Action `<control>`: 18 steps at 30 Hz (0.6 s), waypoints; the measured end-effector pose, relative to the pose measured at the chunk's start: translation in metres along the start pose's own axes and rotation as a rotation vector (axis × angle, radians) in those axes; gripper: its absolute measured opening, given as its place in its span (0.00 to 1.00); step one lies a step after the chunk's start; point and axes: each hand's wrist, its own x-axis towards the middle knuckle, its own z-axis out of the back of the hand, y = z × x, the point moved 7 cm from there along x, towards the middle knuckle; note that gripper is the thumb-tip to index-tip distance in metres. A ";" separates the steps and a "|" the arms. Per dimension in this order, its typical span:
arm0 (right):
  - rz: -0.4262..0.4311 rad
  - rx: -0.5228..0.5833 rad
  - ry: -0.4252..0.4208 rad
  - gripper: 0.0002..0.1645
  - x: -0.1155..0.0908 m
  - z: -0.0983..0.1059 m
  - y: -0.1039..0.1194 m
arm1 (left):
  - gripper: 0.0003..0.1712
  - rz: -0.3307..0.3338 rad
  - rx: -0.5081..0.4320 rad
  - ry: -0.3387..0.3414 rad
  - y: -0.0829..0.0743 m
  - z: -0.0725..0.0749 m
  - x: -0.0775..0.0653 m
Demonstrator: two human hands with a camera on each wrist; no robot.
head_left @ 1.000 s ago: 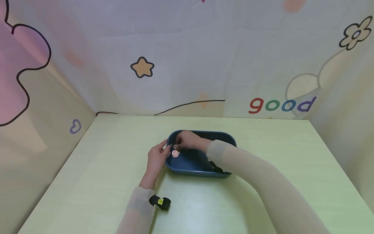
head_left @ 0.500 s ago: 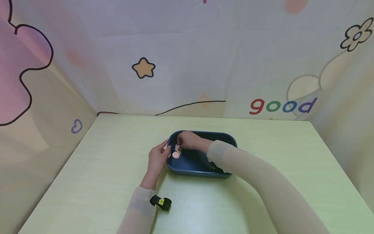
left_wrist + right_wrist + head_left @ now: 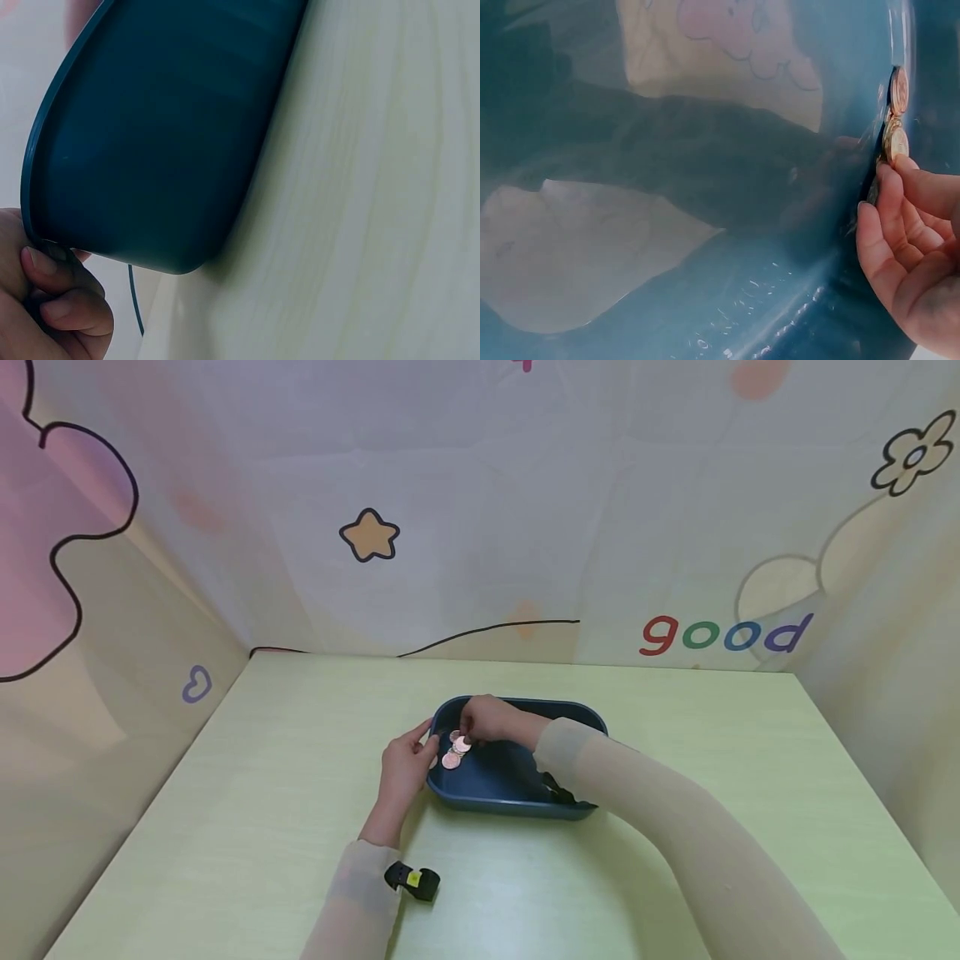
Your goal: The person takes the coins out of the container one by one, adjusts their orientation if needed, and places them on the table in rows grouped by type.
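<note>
A dark blue rectangular tray with rounded corners sits on the table. My left hand grips its left rim, thumb at the inner side; in the left wrist view its fingers curl under the rim at the corner. Inside the tray's left end, several copper-coloured coins lie overlapping in a short row. My right hand reaches in above them, its thumb and fingertips pinching the edge of a coin at the near end of that row. Another coin lies just beyond it.
The pale green table extends around the tray, with a printed cloth standing behind it. A black strap with a small device is on the left wrist. My right forearm crosses the tray's right end.
My right hand has shifted slightly right inside the tray. More of the coins now show as an overlapping row beneath its fingertips. The left hand keeps its grip on the rim.
</note>
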 end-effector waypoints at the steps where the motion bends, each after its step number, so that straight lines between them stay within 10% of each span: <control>1: -0.002 0.002 0.003 0.05 0.000 0.000 0.000 | 0.25 -0.001 -0.002 0.000 0.000 0.000 0.000; 18: -0.023 0.049 0.022 0.06 -0.010 0.008 -0.016 | 0.25 -0.003 -0.006 -0.010 -0.002 0.000 -0.001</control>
